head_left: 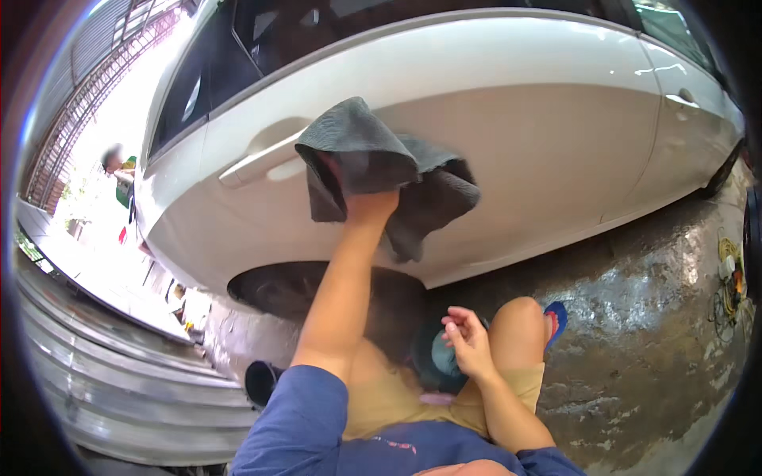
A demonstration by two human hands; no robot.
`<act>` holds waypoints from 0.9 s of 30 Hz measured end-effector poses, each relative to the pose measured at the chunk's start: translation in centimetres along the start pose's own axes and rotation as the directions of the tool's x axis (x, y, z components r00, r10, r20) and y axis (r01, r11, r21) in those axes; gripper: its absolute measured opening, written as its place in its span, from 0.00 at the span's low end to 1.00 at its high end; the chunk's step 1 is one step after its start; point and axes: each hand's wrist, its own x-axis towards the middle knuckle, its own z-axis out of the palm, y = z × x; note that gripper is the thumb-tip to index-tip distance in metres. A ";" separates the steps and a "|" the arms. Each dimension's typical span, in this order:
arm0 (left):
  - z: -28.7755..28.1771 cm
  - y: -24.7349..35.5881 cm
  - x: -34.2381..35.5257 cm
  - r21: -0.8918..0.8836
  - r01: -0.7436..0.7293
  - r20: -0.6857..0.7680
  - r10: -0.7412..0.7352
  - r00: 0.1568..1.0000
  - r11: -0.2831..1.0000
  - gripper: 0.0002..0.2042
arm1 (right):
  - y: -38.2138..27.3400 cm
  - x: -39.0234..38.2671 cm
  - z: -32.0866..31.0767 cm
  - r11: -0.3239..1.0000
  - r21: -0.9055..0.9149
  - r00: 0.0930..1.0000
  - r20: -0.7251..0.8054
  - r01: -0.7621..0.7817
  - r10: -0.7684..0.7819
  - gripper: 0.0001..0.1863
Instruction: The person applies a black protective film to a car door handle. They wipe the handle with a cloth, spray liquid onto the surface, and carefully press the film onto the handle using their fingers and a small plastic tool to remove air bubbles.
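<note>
My left hand (367, 205) reaches up to the side of a silvery-white car (548, 159), wrapped in a dark grey cloth (357, 143). Most of its fingers are hidden under the folds. The cloth lies over the door panel and covers one end of the pale door handle (266, 160); its loose part hangs down to the right. Lower down, my right hand (470, 345) is held beside my bent knee, fingers loosely curled and apart, with nothing in it. Below that hand stands a dark bucket (425, 349) with something bluish inside, partly hidden.
A wheel (278, 287) sits under the car near my left forearm. A small black pail (260, 382) stands at the left by ridged metal sheeting (135, 381). The wet concrete floor (619, 349) stretches right, where coiled cords (726, 293) lie. Another person (119, 165) is far left.
</note>
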 end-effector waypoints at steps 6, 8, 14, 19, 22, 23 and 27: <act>-0.2 1.2 -0.6 -0.320 0.236 -0.038 -0.261 0.964 0.918 0.38 | 0.9 1.1 -0.8 0.986 -0.163 0.998 0.045 0.042 -0.035 0.25; 0.2 -0.8 -3.1 -0.022 0.204 0.108 -0.201 0.974 0.979 0.40 | -1.1 0.3 0.9 0.983 0.106 0.989 0.021 -0.147 0.146 0.25; -3.6 4.1 1.8 -0.240 0.254 -0.131 -0.291 0.948 0.937 0.33 | -0.7 -0.1 -0.4 0.989 0.047 0.989 -0.035 -0.143 0.145 0.26; -3.8 3.9 2.6 -0.388 0.266 -0.155 -0.347 0.925 0.882 0.33 | 0.9 -0.8 -0.9 0.988 -0.129 0.996 0.030 0.090 -0.087 0.27; -1.5 1.6 2.2 -0.831 0.281 0.003 -0.502 0.865 0.480 0.32 | -0.3 -1.7 0.0 0.979 -0.191 0.997 -0.042 -0.077 0.071 0.26; -1.6 0.9 1.3 -0.870 0.290 0.041 -0.528 0.848 0.398 0.31 | -0.4 -1.8 0.1 0.978 -0.191 0.996 -0.042 -0.083 0.077 0.26; -6.4 -0.5 -4.6 -0.866 0.407 0.149 -0.627 0.765 0.291 0.27 | 0.2 -1.5 -1.6 0.945 -0.302 0.991 -0.016 0.122 -0.133 0.25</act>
